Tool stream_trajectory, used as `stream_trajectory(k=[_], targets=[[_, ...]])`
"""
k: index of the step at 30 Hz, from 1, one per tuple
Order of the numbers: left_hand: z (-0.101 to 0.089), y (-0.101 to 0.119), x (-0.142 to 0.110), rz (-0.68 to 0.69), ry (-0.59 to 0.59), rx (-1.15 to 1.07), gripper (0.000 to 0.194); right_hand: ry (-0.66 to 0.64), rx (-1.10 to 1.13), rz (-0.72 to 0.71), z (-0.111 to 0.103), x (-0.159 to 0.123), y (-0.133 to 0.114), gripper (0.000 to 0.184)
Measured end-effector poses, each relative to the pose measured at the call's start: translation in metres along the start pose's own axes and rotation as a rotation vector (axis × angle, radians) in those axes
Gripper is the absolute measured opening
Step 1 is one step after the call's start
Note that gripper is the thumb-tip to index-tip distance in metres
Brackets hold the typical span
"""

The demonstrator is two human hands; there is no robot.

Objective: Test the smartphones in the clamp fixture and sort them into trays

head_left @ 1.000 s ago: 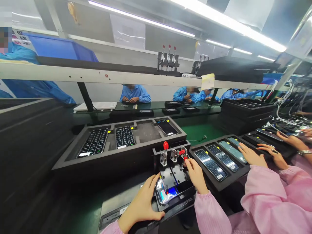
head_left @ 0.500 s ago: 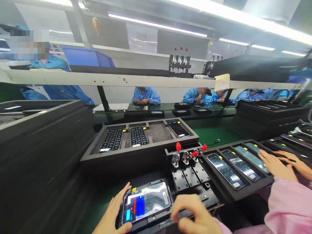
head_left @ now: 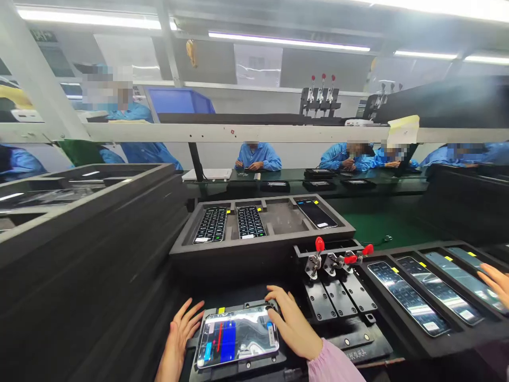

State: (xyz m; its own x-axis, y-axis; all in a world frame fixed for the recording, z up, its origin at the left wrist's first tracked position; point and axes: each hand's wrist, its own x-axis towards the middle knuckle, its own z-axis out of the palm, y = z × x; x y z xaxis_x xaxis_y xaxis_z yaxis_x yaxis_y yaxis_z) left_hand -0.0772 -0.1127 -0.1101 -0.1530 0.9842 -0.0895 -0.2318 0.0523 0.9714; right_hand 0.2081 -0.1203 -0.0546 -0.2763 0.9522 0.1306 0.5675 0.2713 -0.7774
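A phone with a lit blue and red screen [head_left: 237,337] lies flat in a black holder at the bottom centre. My left hand [head_left: 177,342] rests at its left edge with the fingers spread apart. My right hand [head_left: 291,324] lies on the phone's right end, fingers curved down over its corner. To the right of my right hand stands a black clamp fixture [head_left: 338,289] with red-handled toggle clamps, one handle upright and two tipped over.
A black foam tray [head_left: 262,241] behind holds three phones. Another tray [head_left: 433,329] of phones sits at right, where a co-worker's hand [head_left: 496,282] reaches in. Stacked black trays [head_left: 87,249] rise at left. Workers in blue sit across the green belt.
The view swung left. The phone came out from under the clamp fixture and lies flat at bottom centre. My right hand left the clamp handles and now rests on the phone's right end.
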Motion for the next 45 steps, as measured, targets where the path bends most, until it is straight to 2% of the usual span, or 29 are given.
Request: stream_trajectory(k=[3,6,17,21,25,29,32,36,41,45], targets=[[-0.003,-0.004,0.001,-0.007,-0.017,-0.028,0.061,-0.12,-0.079,-0.012,0.003,0.007,0.002,0.043],[-0.003,-0.005,0.001,-0.009,-0.023,-0.028,0.059,-0.184,-0.183,-0.031,0.005,0.009,0.004,0.057],[-0.002,-0.006,-0.001,0.029,-0.017,0.01,0.057,-0.304,-0.222,-0.038,0.001,0.012,0.011,0.061],[-0.002,-0.005,-0.002,0.041,-0.016,0.009,0.058,-0.312,-0.096,0.037,-0.002,0.018,0.008,0.074],[0.002,-0.001,-0.003,0.038,0.004,0.006,0.061,-0.282,0.073,0.098,-0.005,0.023,0.004,0.076],[0.002,-0.002,-0.003,0.041,0.012,0.005,0.062,-0.325,-0.052,0.056,-0.003,0.019,0.005,0.079],[-0.001,-0.006,-0.001,0.048,-0.03,0.004,0.058,-0.352,-0.227,-0.002,-0.001,0.016,0.007,0.071],[-0.004,-0.009,-0.001,0.059,-0.057,0.018,0.054,-0.382,-0.308,-0.009,0.0,0.014,0.009,0.064],[-0.002,-0.005,-0.003,0.053,-0.061,0.032,0.056,-0.366,-0.276,0.004,0.002,0.014,0.013,0.07],[0.0,-0.001,-0.004,0.042,-0.058,0.027,0.058,-0.242,-0.06,-0.031,0.003,0.016,-0.008,0.073]])
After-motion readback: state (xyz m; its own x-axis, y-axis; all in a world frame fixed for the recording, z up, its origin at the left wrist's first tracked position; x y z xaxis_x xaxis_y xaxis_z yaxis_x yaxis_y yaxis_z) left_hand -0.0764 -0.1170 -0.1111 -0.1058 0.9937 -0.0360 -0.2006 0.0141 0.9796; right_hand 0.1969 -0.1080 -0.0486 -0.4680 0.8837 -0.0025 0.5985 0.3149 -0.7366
